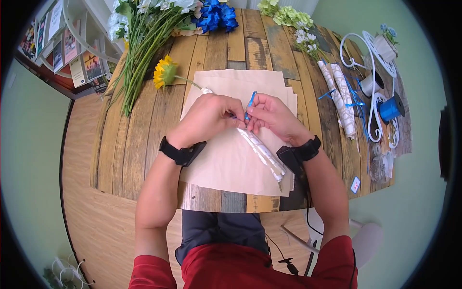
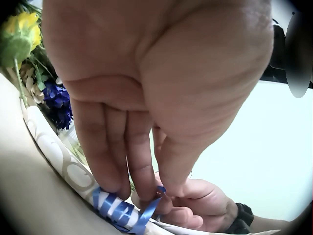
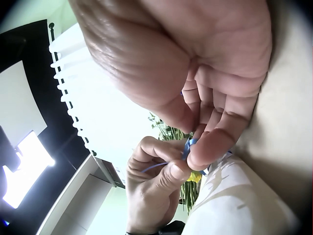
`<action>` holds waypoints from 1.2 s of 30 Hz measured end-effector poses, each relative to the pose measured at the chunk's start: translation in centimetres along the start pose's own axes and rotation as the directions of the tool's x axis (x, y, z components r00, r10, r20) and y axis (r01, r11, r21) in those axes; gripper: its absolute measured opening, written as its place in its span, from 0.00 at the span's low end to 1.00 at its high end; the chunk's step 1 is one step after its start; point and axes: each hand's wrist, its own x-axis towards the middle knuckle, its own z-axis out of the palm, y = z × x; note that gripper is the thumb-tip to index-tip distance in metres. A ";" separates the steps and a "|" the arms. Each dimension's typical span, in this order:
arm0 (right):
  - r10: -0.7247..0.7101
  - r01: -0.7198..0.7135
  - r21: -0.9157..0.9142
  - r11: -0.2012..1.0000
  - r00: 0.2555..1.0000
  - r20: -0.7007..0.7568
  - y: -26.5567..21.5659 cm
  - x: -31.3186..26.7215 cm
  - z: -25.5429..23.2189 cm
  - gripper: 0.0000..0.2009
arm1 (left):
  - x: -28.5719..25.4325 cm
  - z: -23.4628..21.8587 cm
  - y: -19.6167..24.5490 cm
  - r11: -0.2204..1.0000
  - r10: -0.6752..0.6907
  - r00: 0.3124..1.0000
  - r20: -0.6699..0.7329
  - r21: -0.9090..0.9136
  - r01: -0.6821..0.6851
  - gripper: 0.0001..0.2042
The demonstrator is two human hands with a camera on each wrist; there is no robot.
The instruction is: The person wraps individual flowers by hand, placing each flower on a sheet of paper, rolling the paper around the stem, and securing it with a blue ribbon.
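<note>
A sunflower [image 1: 165,72] lies with its stem wrapped in a white patterned paper roll [image 1: 262,153], slanting across brown paper sheets [image 1: 216,168]. Blue ribbon [image 2: 117,211] winds in several turns round the roll. Above it, the left hand [image 1: 210,117] pinches ribbon between thumb and index finger. The right hand [image 1: 275,115] pinches another part of the ribbon, a blue length standing up from its fingers. In the right wrist view, a small blue loop [image 3: 189,146] shows between the fingertips of both hands, which nearly touch.
Long-stemmed flowers [image 1: 144,53] and blue blooms [image 1: 216,17] lie at the back left. On the right are two wrapped rolls [image 1: 342,96], a white scroll stand [image 1: 373,96], a blue ribbon spool [image 1: 391,107] and a numbered tag [image 1: 355,185].
</note>
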 end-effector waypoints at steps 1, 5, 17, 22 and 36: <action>-0.001 0.001 0.000 1.000 1.000 -0.001 0.0 0.0 0.0 0.06 | 0.0 0.0 0.0 1.000 0.001 1.000 0.001 0.000 -0.001 0.04; -0.019 0.017 -0.044 0.999 0.999 -0.044 0.0 0.1 -0.1 0.05 | 0.0 -0.1 0.0 0.990 0.124 0.992 0.006 0.067 -0.124 0.07; -0.073 0.066 -0.119 0.991 0.996 -0.057 -0.5 -0.1 0.5 0.05 | 0.2 0.7 0.3 0.999 -0.052 0.994 -0.091 -0.003 0.052 0.07; -0.078 0.075 -0.092 0.993 0.996 -0.032 -0.5 -0.1 0.7 0.05 | 0.2 1.0 0.6 0.996 -0.043 0.989 -0.142 0.073 0.053 0.08; -0.069 0.062 -0.105 0.992 0.996 -0.063 -0.7 -0.2 0.6 0.05 | 0.4 0.7 -0.4 0.947 -0.256 0.955 -0.151 -0.236 0.217 0.06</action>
